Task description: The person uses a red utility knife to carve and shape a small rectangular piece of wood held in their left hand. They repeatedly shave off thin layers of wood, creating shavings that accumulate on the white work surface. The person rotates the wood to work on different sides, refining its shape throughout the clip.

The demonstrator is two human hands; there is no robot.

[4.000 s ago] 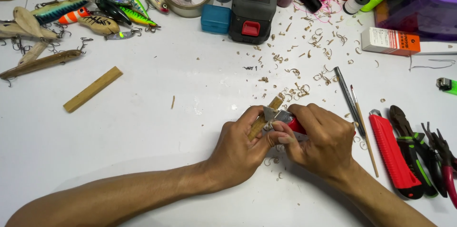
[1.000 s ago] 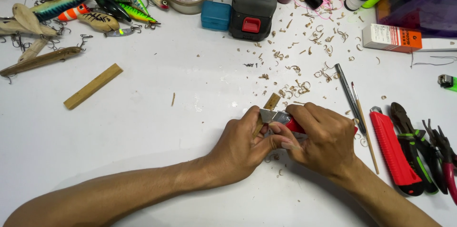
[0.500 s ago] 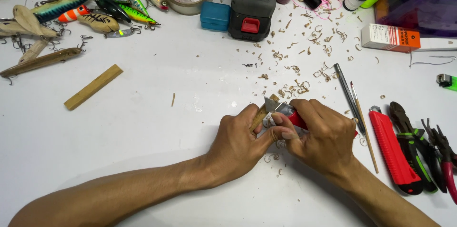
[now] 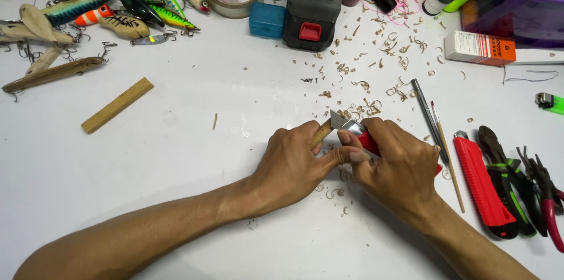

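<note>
The left hand (image 4: 294, 159) is closed around a small wooden piece (image 4: 321, 133), of which only the upper end shows above the fingers. The piece lies near the middle of the white table (image 4: 176, 156), somewhat toward the near edge, with its long axis slanting up and away toward the far right corner. The right hand (image 4: 396, 162) is closed around a red-handled utility knife (image 4: 352, 128); the blade tip rests against the exposed end of the wooden piece, just to its right. The left thumb (image 4: 346, 153) extends across to the knife, touching behind the blade. Both hands are in contact, so neither is farther from the work. Wood shavings (image 4: 364, 104) lie scattered beyond the hands toward the far edge. A second red utility knife (image 4: 483, 186) and pliers (image 4: 517, 180) lie at the right edge; a wooden strip (image 4: 117, 105) lies well apart to the left.
</note>
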